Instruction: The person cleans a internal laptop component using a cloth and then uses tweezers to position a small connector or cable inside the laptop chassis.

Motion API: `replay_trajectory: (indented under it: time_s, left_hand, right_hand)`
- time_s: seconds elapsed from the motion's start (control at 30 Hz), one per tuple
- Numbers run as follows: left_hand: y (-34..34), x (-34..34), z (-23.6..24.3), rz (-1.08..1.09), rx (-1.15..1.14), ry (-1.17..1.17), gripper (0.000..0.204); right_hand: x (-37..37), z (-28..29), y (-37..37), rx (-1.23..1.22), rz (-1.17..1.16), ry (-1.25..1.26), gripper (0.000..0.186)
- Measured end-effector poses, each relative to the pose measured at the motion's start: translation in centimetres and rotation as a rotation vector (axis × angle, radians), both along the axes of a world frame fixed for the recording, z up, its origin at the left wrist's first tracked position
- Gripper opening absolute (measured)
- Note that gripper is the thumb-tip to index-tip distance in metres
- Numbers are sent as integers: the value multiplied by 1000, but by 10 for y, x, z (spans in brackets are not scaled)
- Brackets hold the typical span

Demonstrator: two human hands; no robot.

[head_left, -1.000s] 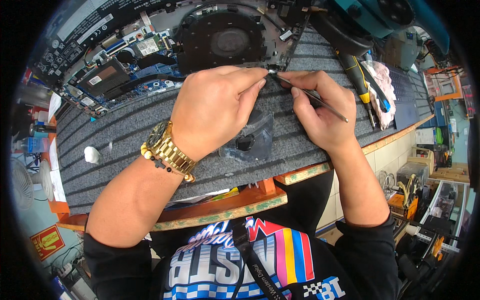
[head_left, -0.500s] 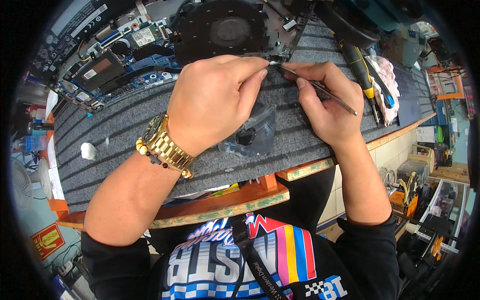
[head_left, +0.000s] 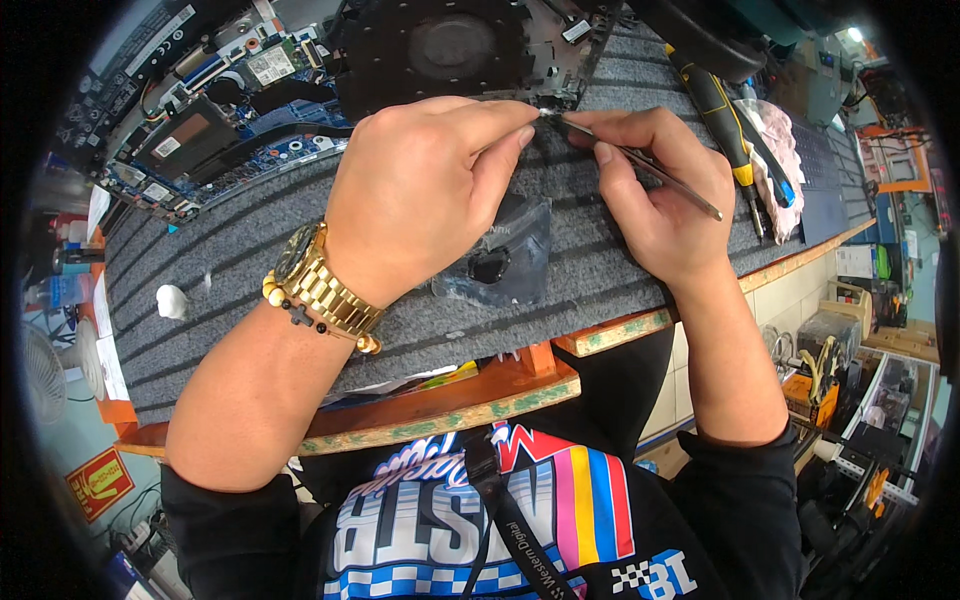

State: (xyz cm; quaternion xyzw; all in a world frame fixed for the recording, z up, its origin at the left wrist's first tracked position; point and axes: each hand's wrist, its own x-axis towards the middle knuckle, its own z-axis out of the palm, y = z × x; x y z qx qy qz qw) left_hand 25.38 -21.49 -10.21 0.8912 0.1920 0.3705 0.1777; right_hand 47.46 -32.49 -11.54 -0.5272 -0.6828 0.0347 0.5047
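Pinching with thumb and forefinger, the left hand [head_left: 420, 190] steadies a tiny pale-and-dark part [head_left: 546, 113] between twelve and one o'clock, just beside the near edge of an opened laptop base [head_left: 330, 60]; whether the two are joined is too small to tell. The right hand [head_left: 665, 205] grips a slim metal tool [head_left: 692, 196] like a pen, its handle slanting toward four o'clock and its tip meeting or nearly meeting the part.

Such a piece is probably very light and fragile, easily lost from bare fingertips, so its outer edges look the safest hold, with little squeeze. The tool seems stiff, smooth and perhaps slippery, best held low along its shaft.

Near the centre a clear plastic pouch [head_left: 525, 275] lies on the table [head_left: 600, 285], a white wad [head_left: 172, 302] sits at nine o'clock, and a yellow-and-black screwdriver [head_left: 715, 115] rests toward two o'clock.
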Motion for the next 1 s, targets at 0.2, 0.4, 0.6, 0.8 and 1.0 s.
replay_trajectory:
  time_s: [0.2,0.4,0.6,0.8,1.0]
  left_hand:
    - [1,0,1,4,22,4,19]
    - [0,0,0,3,24,-7,19]
    - [0,-1,1,11,20,22,20]
    - [0,0,1,17,40,15,20]
    - [1,1,0,12,38,12,21]
  right_hand:
    - [0,0,0,-13,-8,4,9]
    - [-1,0,0,-5,-5,-5,9]
    - [0,1,0,3,-11,-40,9]
    - [0,0,1,19,-2,-34,10]
    - [-1,-2,1,25,3,-25,10]
